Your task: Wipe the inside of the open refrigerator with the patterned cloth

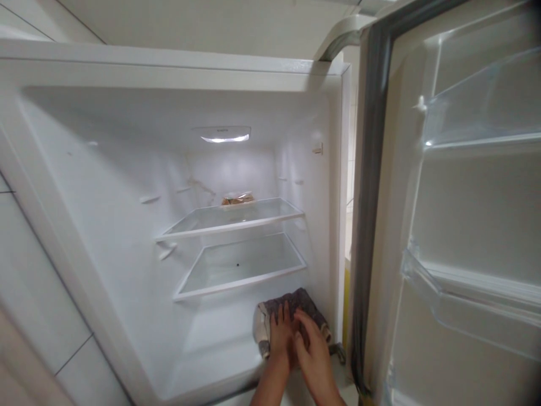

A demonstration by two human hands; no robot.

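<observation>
A folded dark grey-brown cloth [296,298] with paler edges lies at the bottom right of the open fridge's inside, close to the front edge. My left hand [281,335] rests flat on the cloth, its fingers stretched out and a little spread. Beside it, my right hand [310,338] touches the cloth's near right part with fingers slightly bent and the thumb apart. Neither hand is wrapped round anything that I can see. Part of the cloth is hidden beneath both hands.
Two glass shelves, an upper shelf [236,230] and a lower shelf [245,282], cross the fridge. A plastic-wrapped brownish packet [238,198] sits on the upper one. The fridge door [376,186] stands open at the right, with clear door racks [477,310].
</observation>
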